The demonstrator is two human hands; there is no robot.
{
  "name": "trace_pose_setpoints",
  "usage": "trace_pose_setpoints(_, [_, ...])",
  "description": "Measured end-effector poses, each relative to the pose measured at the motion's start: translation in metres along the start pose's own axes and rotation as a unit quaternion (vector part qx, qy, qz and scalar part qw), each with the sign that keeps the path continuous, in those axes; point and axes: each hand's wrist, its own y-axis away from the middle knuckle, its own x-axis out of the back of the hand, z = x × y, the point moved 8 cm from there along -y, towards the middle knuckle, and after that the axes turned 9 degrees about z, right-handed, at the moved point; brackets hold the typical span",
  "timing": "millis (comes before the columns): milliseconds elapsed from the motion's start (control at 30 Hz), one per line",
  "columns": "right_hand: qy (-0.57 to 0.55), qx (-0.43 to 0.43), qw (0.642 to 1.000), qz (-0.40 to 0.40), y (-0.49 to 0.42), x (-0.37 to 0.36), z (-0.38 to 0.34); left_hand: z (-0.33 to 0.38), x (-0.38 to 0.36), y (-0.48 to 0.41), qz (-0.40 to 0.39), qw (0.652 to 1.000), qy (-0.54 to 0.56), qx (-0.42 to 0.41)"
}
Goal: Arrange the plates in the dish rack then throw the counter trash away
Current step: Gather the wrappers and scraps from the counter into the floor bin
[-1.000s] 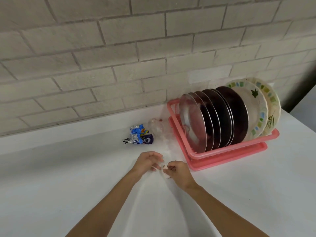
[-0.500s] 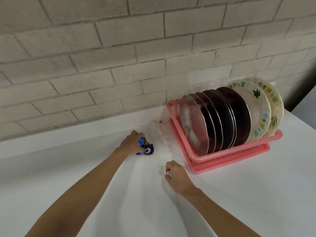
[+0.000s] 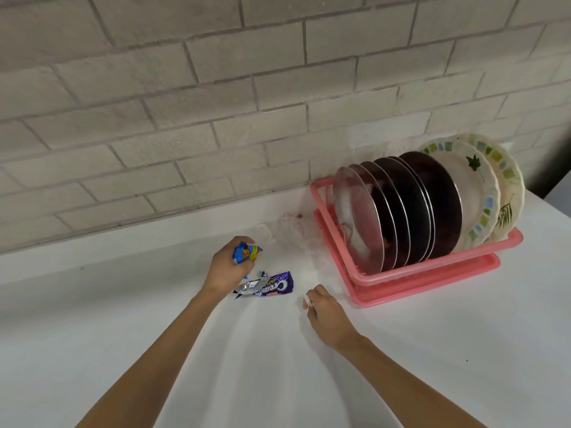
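Both curled: left hand (image 3: 227,270) grips wrapper (image 3: 245,253), right hand (image 3: 327,316) perhaps scrap (image 3: 307,301).

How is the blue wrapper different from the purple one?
The blue wrapper is crumpled in the left hand, up off the counter; the purple wrapper lies on the counter, not gripped. The blue one is bunched small; the purple one is stretched long, with its silver inside showing. Both are shiny snack wrappers, close together.

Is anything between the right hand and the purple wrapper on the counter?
Nothing visible: only bare counter lies between the right hand, which pinches a small white scrap, and the purple wrapper. The left hand grips a blue wrapper.
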Motion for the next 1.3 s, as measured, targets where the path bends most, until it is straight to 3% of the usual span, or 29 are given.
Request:
trace_pose_setpoints(300, [-0.093,-0.064,0.993,-0.036,0.027,0.016,0.005,-0.03,-0.039,0.088,-0.049,0.995,0.047,0.08])
trace_pose_setpoints(500, [-0.14,-0.105,0.984,-0.017,0.078,0.044,0.015,-0.03,-0.078,0.133,-0.12,0.989,0.026,0.078])
trace_pose_setpoints(800, [-0.178,-0.136,0.974,-0.027,0.14,0.068,0.03,-0.013,-0.108,0.202,-0.096,0.977,0.108,0.159])
trace_pose_setpoints(1167, [-0.198,-0.118,0.971,-0.066,0.242,0.129,0.056,0.032,-0.132,0.319,-0.099,0.976,0.135,0.142])
trace_pose_setpoints(1300, [-0.221,-0.119,0.964,-0.091,0.305,0.159,0.084,0.052,-0.165,0.389,-0.122,0.98,0.126,0.098])
